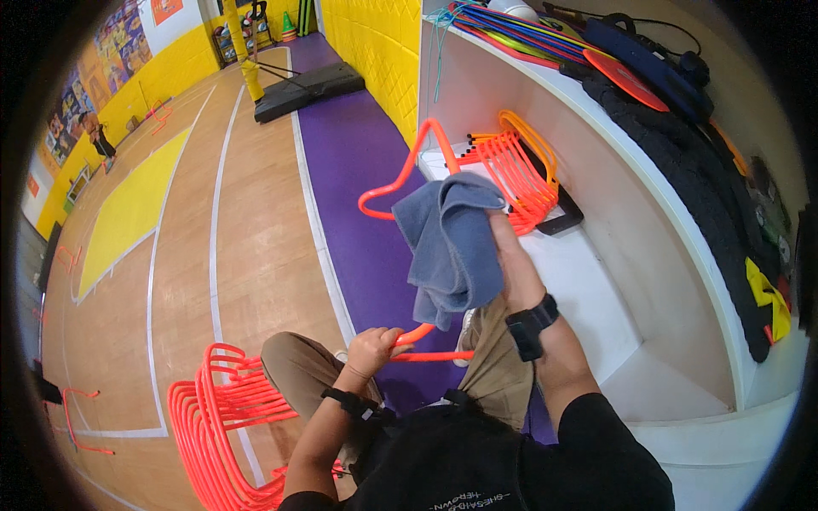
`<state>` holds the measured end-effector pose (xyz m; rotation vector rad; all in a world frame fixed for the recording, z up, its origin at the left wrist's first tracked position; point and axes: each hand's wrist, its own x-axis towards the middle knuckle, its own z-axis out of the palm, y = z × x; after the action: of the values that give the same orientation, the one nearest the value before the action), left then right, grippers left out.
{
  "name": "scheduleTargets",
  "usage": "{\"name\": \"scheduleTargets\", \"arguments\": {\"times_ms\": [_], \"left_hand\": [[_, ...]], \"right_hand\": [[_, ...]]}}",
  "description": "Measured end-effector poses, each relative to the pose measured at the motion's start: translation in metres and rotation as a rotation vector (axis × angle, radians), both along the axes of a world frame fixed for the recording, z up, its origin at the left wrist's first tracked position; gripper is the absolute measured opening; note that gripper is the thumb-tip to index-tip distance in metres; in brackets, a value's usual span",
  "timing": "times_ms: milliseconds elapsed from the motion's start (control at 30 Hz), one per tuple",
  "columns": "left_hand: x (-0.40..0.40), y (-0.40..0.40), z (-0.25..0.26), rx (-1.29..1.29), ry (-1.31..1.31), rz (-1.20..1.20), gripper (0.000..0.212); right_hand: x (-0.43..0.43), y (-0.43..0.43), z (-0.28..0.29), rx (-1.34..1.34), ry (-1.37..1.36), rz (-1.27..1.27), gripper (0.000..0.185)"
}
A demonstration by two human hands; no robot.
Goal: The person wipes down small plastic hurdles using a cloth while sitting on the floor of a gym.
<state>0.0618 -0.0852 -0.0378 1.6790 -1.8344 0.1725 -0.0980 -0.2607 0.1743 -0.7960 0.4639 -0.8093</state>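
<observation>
My left hand [370,352] grips the lower tubing of an orange-red plastic training hurdle [441,356], held over the purple floor strip between my knees. My right hand [513,262] holds a grey-blue cloth [450,249], bunched over the middle of this hurdle. The cloth hides part of the tubing and most of my right fingers. Beyond it, the hurdle's bent upper end sticks out towards the wall. By my left knee, a nested stack of similar hurdles [220,428] stands on the wooden floor.
Right of me is a white shelf unit [677,358], with orange hurdles [517,172] stacked inside. Flat rings [511,32] and dark fabric [671,166] lie on top. Ahead stands a black stand base [310,89] with a yellow padded post. A person [99,140] stands far left.
</observation>
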Motion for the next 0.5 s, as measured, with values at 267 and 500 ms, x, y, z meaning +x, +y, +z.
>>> {"name": "scheduleTargets", "arguments": {"times_ms": [267,500], "left_hand": [[-0.029,-0.012,0.028,0.621,0.573,-0.248,0.036],[-0.071,-0.002,0.02,0.391,0.905,-0.03,0.027]], "right_hand": [[0.012,0.029,-0.095,0.311,-0.022,0.161,0.043],[0.01,0.047,-0.087,0.352,-0.07,0.306,0.044]]}}
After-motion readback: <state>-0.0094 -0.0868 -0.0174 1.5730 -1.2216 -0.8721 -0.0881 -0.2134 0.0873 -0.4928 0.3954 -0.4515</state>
